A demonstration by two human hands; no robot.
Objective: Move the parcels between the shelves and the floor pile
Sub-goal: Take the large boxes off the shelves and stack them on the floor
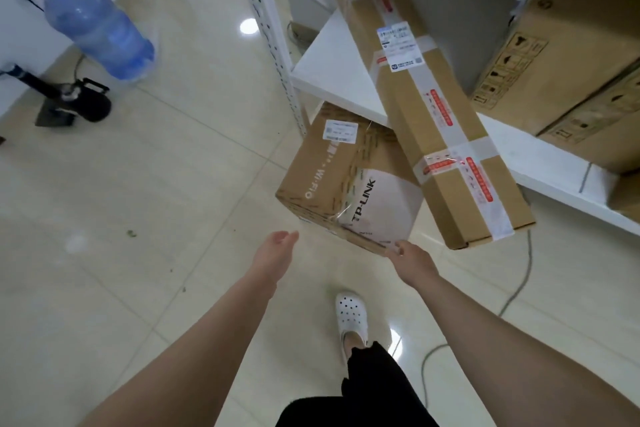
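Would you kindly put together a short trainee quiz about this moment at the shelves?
1. True or false: the left hand is gripping the TP-LINK box.
2. Which hand touches that box's near corner? A) the left hand B) the right hand C) both
3. Fill in: the long taped parcel juts out over the edge of the white ____.

Key:
1. False: its fingers are straight and hold nothing.
2. B
3. shelf
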